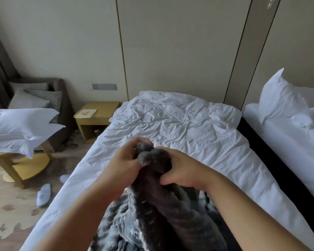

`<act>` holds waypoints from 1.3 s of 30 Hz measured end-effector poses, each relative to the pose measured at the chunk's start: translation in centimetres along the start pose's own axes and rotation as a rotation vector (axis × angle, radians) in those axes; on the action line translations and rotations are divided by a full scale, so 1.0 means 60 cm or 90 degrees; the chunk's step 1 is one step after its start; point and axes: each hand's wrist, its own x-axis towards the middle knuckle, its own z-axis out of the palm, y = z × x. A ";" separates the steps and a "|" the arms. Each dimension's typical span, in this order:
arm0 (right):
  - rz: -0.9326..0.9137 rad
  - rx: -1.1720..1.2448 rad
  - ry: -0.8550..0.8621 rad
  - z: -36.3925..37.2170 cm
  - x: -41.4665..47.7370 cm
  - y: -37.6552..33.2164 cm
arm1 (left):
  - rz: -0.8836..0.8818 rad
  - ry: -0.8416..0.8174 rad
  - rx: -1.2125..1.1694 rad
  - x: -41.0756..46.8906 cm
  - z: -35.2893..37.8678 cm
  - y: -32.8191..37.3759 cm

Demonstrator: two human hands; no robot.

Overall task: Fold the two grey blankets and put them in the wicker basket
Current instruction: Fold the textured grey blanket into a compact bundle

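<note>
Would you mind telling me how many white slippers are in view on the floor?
2: one slipper lies on the carpet left of the bed; another peeks out at the bed's edge. Others may be hidden.

You've got open bed [179, 127] ahead, nothing on it. Nightstand [96, 116] crowds far left; second bed [288, 142] w/ pillow [277, 98] blocks right.

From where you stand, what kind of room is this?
Probably a hotel bedroom: two beds with white linen side by side, a bedside table, and white slippers on the floor.
</note>
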 end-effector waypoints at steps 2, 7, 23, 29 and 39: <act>0.056 -0.063 -0.113 -0.021 0.019 -0.017 | 0.050 0.026 0.058 0.029 -0.010 0.037; 0.177 -0.213 -0.179 -0.064 0.058 -0.002 | 0.127 0.151 0.078 0.114 -0.052 0.148; -0.046 -0.359 0.603 -0.345 0.083 -0.384 | 0.254 0.426 0.276 0.216 -0.222 0.554; -0.262 -0.413 0.595 -0.304 0.061 -0.574 | 0.277 0.089 0.463 0.189 -0.077 0.615; -0.123 -0.460 0.468 -0.282 0.016 -0.542 | 0.434 0.320 0.690 0.222 -0.042 0.575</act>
